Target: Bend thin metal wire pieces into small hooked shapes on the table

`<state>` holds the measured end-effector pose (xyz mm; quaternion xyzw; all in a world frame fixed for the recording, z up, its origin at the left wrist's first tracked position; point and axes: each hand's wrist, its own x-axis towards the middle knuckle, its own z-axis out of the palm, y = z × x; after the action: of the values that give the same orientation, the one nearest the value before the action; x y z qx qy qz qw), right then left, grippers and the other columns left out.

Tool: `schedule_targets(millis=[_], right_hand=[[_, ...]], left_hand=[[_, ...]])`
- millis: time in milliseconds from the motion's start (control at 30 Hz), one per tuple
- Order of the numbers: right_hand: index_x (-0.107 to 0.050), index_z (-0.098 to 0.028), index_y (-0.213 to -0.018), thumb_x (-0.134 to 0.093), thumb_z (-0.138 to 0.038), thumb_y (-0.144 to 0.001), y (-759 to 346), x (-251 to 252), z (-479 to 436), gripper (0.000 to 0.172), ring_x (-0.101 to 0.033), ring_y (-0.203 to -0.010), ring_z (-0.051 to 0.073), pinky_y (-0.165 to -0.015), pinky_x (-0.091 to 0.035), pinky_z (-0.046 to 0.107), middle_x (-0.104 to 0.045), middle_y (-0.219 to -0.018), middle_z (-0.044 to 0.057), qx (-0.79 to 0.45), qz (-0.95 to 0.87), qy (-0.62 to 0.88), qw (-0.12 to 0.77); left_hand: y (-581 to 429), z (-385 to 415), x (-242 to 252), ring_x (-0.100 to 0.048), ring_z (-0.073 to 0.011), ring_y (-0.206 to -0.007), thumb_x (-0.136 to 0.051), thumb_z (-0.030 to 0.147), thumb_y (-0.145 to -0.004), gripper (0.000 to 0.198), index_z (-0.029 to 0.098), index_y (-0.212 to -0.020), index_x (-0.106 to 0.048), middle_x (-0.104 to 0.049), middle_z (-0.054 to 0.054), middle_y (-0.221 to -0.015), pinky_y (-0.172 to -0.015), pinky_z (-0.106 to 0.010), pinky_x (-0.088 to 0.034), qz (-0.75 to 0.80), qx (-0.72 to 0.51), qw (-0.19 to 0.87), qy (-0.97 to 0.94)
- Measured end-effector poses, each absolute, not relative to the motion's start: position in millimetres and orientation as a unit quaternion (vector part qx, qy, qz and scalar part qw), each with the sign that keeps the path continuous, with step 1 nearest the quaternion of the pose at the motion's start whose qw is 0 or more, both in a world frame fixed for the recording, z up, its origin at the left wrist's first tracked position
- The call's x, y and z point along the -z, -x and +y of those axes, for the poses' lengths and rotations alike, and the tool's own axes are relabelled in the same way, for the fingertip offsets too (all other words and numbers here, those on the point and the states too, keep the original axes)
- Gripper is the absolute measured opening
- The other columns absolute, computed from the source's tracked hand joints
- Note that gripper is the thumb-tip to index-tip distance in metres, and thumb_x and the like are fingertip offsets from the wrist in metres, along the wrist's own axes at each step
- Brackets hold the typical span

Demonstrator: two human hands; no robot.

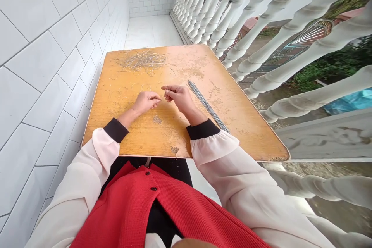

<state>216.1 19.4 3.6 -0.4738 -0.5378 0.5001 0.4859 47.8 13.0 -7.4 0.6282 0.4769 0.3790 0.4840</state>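
1. Two bare hands of mine are above the wooden table [244,131], with their fingertips facing each other and a small gap between.
2. On my left hand [147,101] the fingers look drawn together; whether they are fully closed, or clamped on one fine wire, I cannot tell.
3. On my right hand [178,97] the index finger points leftward, near the thumb; I cannot tell if something thin is between them.
4. One bundle of straight wires [207,104] lies to the right of my right hand, which is the nearer one. Its long axis slants from far left to near right, toward my right sleeve [213,145].
5. Some tangled wires [141,61] lie beyond my left hand, well apart from it.
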Motion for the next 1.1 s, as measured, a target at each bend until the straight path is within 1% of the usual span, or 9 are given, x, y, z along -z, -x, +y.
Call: schedule_targets(millis=[167,267,367,500,567,633,800,967,1100], right_hand=[[-0.075,-0.015,-0.091,-0.067,-0.011,-0.078,-220.9,1.6,22.4,0.016,-0.051,-0.052,0.008,-0.053,-0.044,0.022,-0.059,-0.055,-0.005,-0.499,-0.563,0.453,0.478],[-0.074,-0.016,-0.092,-0.070,-0.015,-0.077,-222.8,3.3,22.9,0.015,-0.053,-0.054,0.008,-0.055,-0.046,0.023,-0.062,-0.061,-0.003,-0.506,-0.558,0.444,0.485],[-0.075,-0.016,-0.090,-0.071,-0.015,-0.076,-222.3,3.2,22.4,0.015,-0.054,-0.055,0.009,-0.056,-0.046,0.024,-0.064,-0.064,-0.002,-0.518,-0.554,0.444,0.478],[-0.076,-0.016,-0.089,-0.073,-0.015,-0.077,-219.9,1.7,20.1,0.013,-0.055,-0.056,0.010,-0.058,-0.048,0.025,-0.064,-0.064,-0.001,-0.530,-0.568,0.445,0.446],[-0.077,-0.016,-0.089,-0.075,-0.015,-0.077,-219.3,1.2,19.1,0.012,-0.056,-0.058,0.010,-0.059,-0.049,0.025,-0.065,-0.065,-0.001,-0.533,-0.581,0.448,0.422],[-0.077,-0.016,-0.088,-0.076,-0.014,-0.077,-219.0,1.1,18.6,0.011,-0.057,-0.058,0.010,-0.060,-0.049,0.026,-0.066,-0.066,0.000,-0.531,-0.594,0.457,0.395],[-0.078,-0.017,-0.083,-0.076,-0.012,-0.076,-219.1,0.1,17.2,0.009,-0.056,-0.057,0.010,-0.062,-0.049,0.026,-0.067,-0.064,0.000,-0.522,-0.613,0.477,0.353],[-0.081,-0.020,-0.091,-0.086,-0.028,-0.073,-218.3,-3.0,12.0,0.020,-0.066,-0.079,0.017,-0.079,-0.054,0.032,-0.077,-0.086,0.004,-0.473,-0.656,0.466,0.359],[-0.079,-0.018,-0.102,-0.082,-0.032,-0.080,-214.3,-2.8,9.0,0.027,-0.065,-0.076,0.016,-0.075,-0.053,0.031,-0.075,-0.084,0.004,-0.457,-0.657,0.446,0.400]], left_hand=[[-39.7,16.9,6.5,-0.059,-0.0063,-0.052,-0.068,-0.002,-0.081,0.014,0.011,-0.079,-0.074,-0.064,0.003,-0.057,-0.058,-0.020,-0.045,0.449,-0.362,0.531,-0.621],[-32.9,18.4,1.6,-0.066,-0.0081,-0.062,-0.070,0.011,-0.090,0.004,0.010,-0.087,-0.073,-0.071,-0.001,-0.069,-0.064,-0.022,-0.049,0.442,-0.382,0.577,-0.571],[-26.6,20.5,-3.5,-0.069,-0.0086,-0.066,-0.066,0.031,-0.098,0.022,0.011,-0.090,-0.070,-0.074,-0.004,-0.077,-0.066,-0.021,-0.051,0.449,-0.434,0.596,-0.505],[-22.5,25.0,-8.7,-0.068,-0.0082,-0.066,-0.067,0.053,-0.095,0.040,0.013,-0.100,-0.067,-0.076,-0.005,-0.081,-0.065,-0.019,-0.051,0.455,-0.507,0.590,-0.433],[-21.4,27.4,-11.6,-0.068,-0.0078,-0.066,-0.066,0.058,-0.094,0.045,0.014,-0.103,-0.066,-0.076,-0.004,-0.082,-0.064,-0.018,-0.051,0.463,-0.529,0.579,-0.412],[-20.2,29.2,-14.9,-0.068,-0.0065,-0.064,-0.067,0.055,-0.095,0.041,0.015,-0.102,-0.066,-0.075,-0.003,-0.081,-0.062,-0.017,-0.050,0.471,-0.545,0.565,-0.403],[-18.5,29.3,-22.1,-0.062,-0.0021,-0.055,-0.066,0.023,-0.099,0.011,0.014,-0.092,-0.065,-0.070,0.003,-0.069,-0.055,-0.013,-0.043,0.475,-0.562,0.548,-0.399],[-25.5,25.4,-23.1,-0.061,-0.0018,-0.052,-0.064,0.016,-0.099,0.014,0.014,-0.084,-0.065,-0.067,0.004,-0.064,-0.055,-0.013,-0.043,0.485,-0.545,0.548,-0.409],[-37.6,20.6,-22.8,-0.062,-0.0029,-0.052,-0.060,0.013,-0.099,0.019,0.014,-0.081,-0.065,-0.066,0.004,-0.063,-0.055,-0.014,-0.043,0.489,-0.527,0.542,-0.435]])
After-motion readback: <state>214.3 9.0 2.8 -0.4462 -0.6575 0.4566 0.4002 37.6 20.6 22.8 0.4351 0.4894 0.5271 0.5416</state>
